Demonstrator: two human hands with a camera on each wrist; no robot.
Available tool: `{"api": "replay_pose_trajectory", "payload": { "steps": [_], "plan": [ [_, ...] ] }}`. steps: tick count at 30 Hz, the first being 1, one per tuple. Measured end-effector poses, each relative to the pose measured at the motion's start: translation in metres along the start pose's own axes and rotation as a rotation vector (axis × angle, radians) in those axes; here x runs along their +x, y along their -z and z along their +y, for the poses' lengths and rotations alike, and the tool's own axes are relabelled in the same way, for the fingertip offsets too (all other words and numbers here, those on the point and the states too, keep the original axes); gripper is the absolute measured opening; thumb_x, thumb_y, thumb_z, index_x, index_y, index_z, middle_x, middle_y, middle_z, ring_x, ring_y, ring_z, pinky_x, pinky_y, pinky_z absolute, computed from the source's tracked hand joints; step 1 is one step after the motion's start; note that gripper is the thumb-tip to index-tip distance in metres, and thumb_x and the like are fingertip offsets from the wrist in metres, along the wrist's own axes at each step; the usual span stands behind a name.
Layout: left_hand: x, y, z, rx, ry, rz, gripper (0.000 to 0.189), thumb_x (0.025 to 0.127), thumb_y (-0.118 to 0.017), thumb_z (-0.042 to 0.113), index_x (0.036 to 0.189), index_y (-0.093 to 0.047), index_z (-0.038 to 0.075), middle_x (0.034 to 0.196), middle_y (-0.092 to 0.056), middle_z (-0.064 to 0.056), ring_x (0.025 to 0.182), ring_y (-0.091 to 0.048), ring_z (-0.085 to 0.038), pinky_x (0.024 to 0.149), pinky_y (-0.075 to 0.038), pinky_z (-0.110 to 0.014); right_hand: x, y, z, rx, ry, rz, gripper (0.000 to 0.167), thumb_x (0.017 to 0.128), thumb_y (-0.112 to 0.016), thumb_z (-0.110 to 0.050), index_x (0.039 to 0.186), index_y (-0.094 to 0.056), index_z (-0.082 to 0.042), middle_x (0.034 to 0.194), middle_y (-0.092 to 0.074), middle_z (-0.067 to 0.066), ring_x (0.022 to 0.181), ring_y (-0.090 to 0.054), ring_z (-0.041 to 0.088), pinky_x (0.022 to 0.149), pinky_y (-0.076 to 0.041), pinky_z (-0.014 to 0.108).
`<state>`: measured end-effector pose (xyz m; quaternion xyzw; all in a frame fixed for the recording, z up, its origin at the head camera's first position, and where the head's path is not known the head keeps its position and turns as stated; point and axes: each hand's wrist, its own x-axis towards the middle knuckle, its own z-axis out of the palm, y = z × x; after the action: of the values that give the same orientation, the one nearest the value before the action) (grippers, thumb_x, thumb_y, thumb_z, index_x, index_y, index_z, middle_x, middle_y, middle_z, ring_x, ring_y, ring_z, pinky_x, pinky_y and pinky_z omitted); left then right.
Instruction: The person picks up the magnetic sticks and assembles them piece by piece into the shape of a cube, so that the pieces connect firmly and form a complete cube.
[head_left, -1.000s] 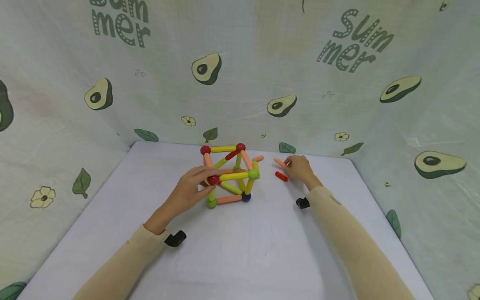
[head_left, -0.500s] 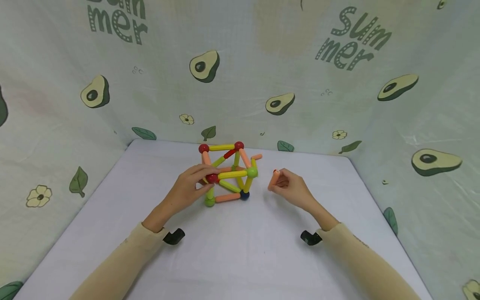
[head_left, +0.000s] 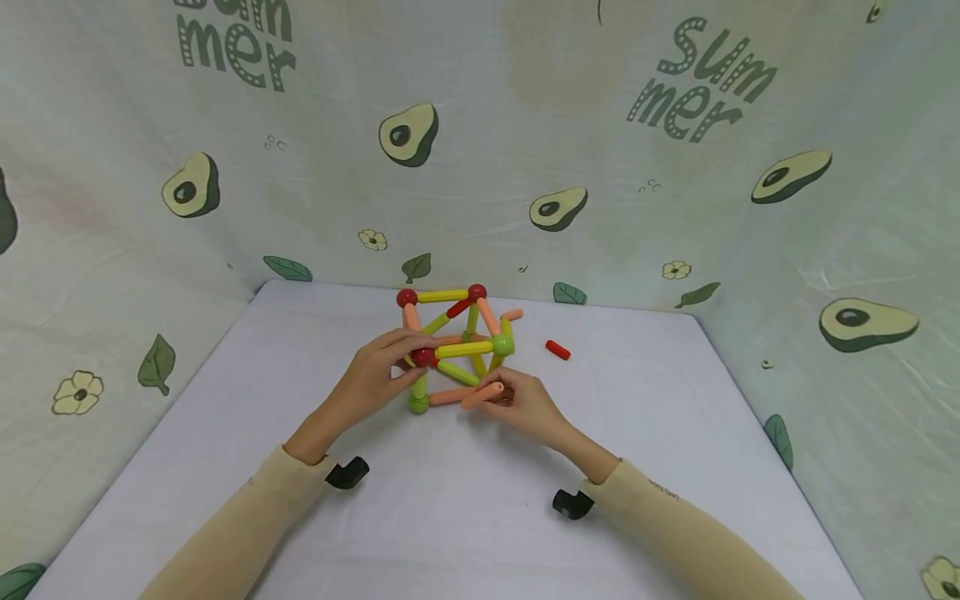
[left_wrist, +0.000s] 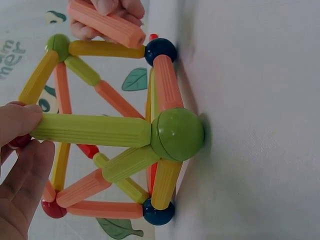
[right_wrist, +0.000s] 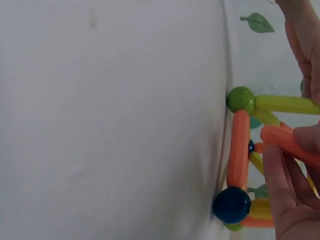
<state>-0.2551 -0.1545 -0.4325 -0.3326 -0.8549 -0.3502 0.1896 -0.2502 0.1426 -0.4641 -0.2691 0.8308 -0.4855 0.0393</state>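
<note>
A cube-like frame of coloured magnetic rods and balls [head_left: 463, 350] stands on the table. My left hand [head_left: 375, 371] holds the red ball [head_left: 423, 357] at its near upper left corner, thumb and fingers on either side. In front of the frame's near right side, my right hand [head_left: 528, 407] pinches a loose salmon rod [head_left: 482, 396] between thumb and fingers. The right wrist view shows this rod [right_wrist: 285, 140] slanting above the navy ball [right_wrist: 231, 205] at a bottom corner. A green ball [left_wrist: 177, 134] forms the other near bottom corner in the left wrist view.
A loose red rod [head_left: 558, 350] lies on the white table [head_left: 465, 517] right of the frame. Behind the frame's right side is another salmon rod [head_left: 513, 314]. A cloth [head_left: 480, 167] printed with avocados hangs at the back and sides.
My right hand has picked up the salmon rod from the right of the table and brought it left and nearer, to the frame's front. My left hand keeps its hold on the red ball.
</note>
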Motion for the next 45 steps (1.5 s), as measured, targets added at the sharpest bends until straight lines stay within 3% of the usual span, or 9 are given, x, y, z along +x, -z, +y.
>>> {"api": "replay_pose_trajectory", "payload": {
  "steps": [7,15,24,31,35,39,42,45],
  "plan": [
    [0.0,0.0,-0.001,-0.009,-0.019,0.008,0.06,0.085,-0.088,-0.002,0.139,-0.07,0.017,0.133,-0.068,-0.003,0.103,-0.068,-0.016,0.082,-0.062,-0.03,0.022,-0.023,-0.006,-0.013,0.041,0.022,0.022,0.095,-0.082,-0.015,0.114,-0.072,-0.011,0.109,-0.075,0.0,0.101,-0.073,0.013,0.09,-0.059,0.026],
    [0.001,0.0,-0.002,-0.024,-0.028,0.008,0.062,0.085,-0.087,-0.002,0.14,-0.069,0.02,0.135,-0.067,-0.001,0.105,-0.067,-0.015,0.082,-0.062,-0.03,0.036,-0.032,-0.008,-0.055,0.038,0.021,0.024,0.093,-0.085,-0.014,0.114,-0.074,-0.011,0.104,-0.076,-0.001,0.092,-0.068,0.011,0.083,-0.059,0.025],
    [0.001,0.001,-0.001,-0.033,-0.051,0.012,0.058,0.084,-0.088,-0.003,0.137,-0.07,0.012,0.13,-0.069,-0.004,0.1,-0.069,-0.016,0.081,-0.063,-0.032,0.038,-0.035,-0.007,-0.145,0.061,0.015,0.023,0.092,-0.085,-0.015,0.114,-0.078,-0.01,0.102,-0.076,-0.002,0.089,-0.065,0.012,0.082,-0.058,0.024],
    [0.001,0.001,-0.001,-0.012,-0.052,0.02,0.058,0.083,-0.089,-0.002,0.136,-0.07,0.011,0.13,-0.07,-0.004,0.099,-0.07,-0.017,0.081,-0.063,-0.032,0.031,-0.028,-0.011,-0.184,0.074,0.046,0.025,0.092,-0.086,-0.016,0.115,-0.08,-0.008,0.105,-0.079,-0.003,0.091,-0.074,0.01,0.083,-0.06,0.024],
    [0.0,0.002,0.0,0.045,-0.063,0.036,0.061,0.082,-0.09,0.0,0.137,-0.07,0.015,0.131,-0.07,-0.002,0.101,-0.069,-0.018,0.083,-0.063,-0.034,0.026,-0.024,-0.012,-0.176,0.066,0.058,0.023,0.092,-0.086,-0.014,0.114,-0.08,-0.011,0.105,-0.079,-0.003,0.09,-0.076,0.01,0.08,-0.061,0.023],
    [-0.004,0.002,0.003,0.185,-0.096,0.085,0.062,0.081,-0.093,0.005,0.137,-0.071,0.018,0.131,-0.07,-0.002,0.106,-0.066,-0.022,0.081,-0.06,-0.037,0.024,-0.021,-0.012,-0.151,0.081,0.056,0.024,0.092,-0.085,-0.011,0.115,-0.079,-0.008,0.107,-0.079,0.002,0.091,-0.077,0.013,0.08,-0.061,0.024],
    [-0.007,0.002,0.009,0.285,-0.12,0.141,0.053,0.082,-0.094,0.011,0.131,-0.074,0.018,0.125,-0.071,-0.003,0.107,-0.062,-0.024,0.076,-0.059,-0.036,0.024,-0.02,-0.012,-0.136,0.086,0.053,0.026,0.091,-0.085,-0.009,0.116,-0.079,-0.006,0.107,-0.079,0.004,0.092,-0.077,0.016,0.08,-0.062,0.024],
    [-0.012,0.0,0.02,0.313,-0.138,0.162,0.045,0.08,-0.095,0.013,0.121,-0.076,0.016,0.114,-0.072,-0.003,0.101,-0.062,-0.022,0.075,-0.059,-0.034,0.024,-0.019,-0.013,-0.135,0.082,0.05,0.026,0.091,-0.085,-0.007,0.116,-0.079,-0.006,0.106,-0.079,0.005,0.09,-0.077,0.017,0.08,-0.062,0.026]
  ]
}}
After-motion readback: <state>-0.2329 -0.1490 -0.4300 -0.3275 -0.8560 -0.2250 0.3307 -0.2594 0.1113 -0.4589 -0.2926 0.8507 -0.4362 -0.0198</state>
